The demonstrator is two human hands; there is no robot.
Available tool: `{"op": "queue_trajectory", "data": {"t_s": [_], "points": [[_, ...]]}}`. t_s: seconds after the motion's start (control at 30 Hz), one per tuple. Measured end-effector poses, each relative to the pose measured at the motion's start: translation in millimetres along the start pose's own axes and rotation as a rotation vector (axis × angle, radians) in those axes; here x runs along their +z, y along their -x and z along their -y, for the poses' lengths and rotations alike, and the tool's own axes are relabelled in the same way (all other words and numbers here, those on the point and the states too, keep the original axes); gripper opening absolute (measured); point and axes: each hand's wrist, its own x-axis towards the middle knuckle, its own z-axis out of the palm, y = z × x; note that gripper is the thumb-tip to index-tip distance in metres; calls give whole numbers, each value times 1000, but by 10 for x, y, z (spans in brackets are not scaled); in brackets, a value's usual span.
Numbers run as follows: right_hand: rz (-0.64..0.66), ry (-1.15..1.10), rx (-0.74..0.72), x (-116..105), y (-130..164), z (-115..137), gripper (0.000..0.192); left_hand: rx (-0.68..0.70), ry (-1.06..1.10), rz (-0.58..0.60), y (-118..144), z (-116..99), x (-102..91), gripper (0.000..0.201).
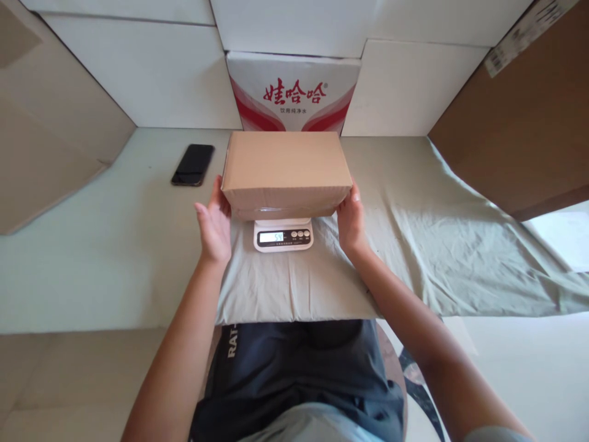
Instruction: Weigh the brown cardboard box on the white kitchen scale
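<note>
A plain brown cardboard box [288, 161] is at the middle of the table, over a white kitchen scale [284, 247]. The scale's front panel, with a lit display and round buttons, shows below the box; its platform is hidden. My left hand [215, 226] is against the box's left side, thumb stretched away and fingers partly behind the side. On the opposite side, my right hand [351, 220] has its fingers on the lower right edge. The box is held between both hands; whether its full weight rests on the scale I cannot tell.
A black phone [193, 164] lies left of the box on the pale green cloth [138, 258]. A white-and-red carton [294, 80] stands directly behind. Large brown cartons [519, 123] flank the table at right and left. Wrinkles run through the cloth on the right.
</note>
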Motion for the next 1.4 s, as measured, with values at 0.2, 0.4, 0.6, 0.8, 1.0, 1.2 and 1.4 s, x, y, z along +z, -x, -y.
{"op": "queue_trajectory", "data": {"t_s": [0.2, 0.4, 0.6, 0.8, 1.0, 1.2, 1.4], "points": [[13, 28, -12, -48, -25, -82, 108, -18, -14, -21, 8, -35, 44, 108], [-11, -6, -3, -11, -10, -74, 108, -10, -2, -10, -4, -2, 16, 101], [-36, -29, 11, 21, 28, -54, 108, -3, 8, -21, 5, 0, 45, 105], [74, 44, -82, -6, 65, -22, 98, 17, -6, -1, 14, 4, 65, 110], [108, 112, -138, 44, 67, 58, 98, 7, 2, 1, 21, -29, 114, 104], [145, 108, -155, 57, 67, 63, 98, -8, 5, -1, 20, -78, 175, 104], [153, 113, -145, 58, 83, 58, 99, 0, 0, -2, 37, -89, 236, 114]]}}
